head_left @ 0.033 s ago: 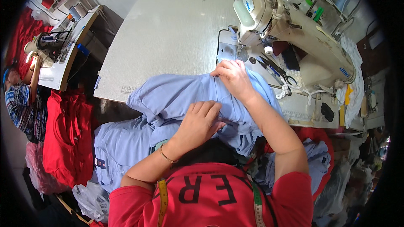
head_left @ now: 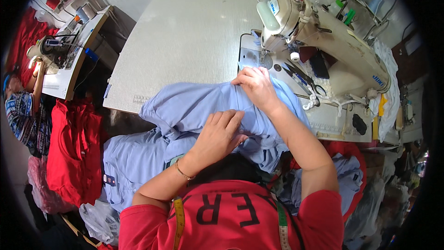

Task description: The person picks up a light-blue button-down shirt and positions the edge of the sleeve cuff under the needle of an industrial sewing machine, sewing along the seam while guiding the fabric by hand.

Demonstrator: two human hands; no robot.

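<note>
Head view, nearly unchanged: right hand (head_left: 257, 87) pinches blue cloth (head_left: 189, 103); left hand (head_left: 217, 134) touches it, grip unclear

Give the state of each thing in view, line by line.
Cloth: creased, draped over the table's edge
Right hand: pinching the cloth
Left hand: resting on the cloth, fingers bent
Scissors: lying down, blade opening unclear
Sewing machine: upright
Tape measure: draped, hanging down
Red clothes: creased

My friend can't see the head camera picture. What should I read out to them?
A person's right hand pinches light blue cloth near a sewing machine's needle, while the left hand rests on the cloth. Scissors lie beside the machine; at far left, another person reaches to a second machine.
</note>
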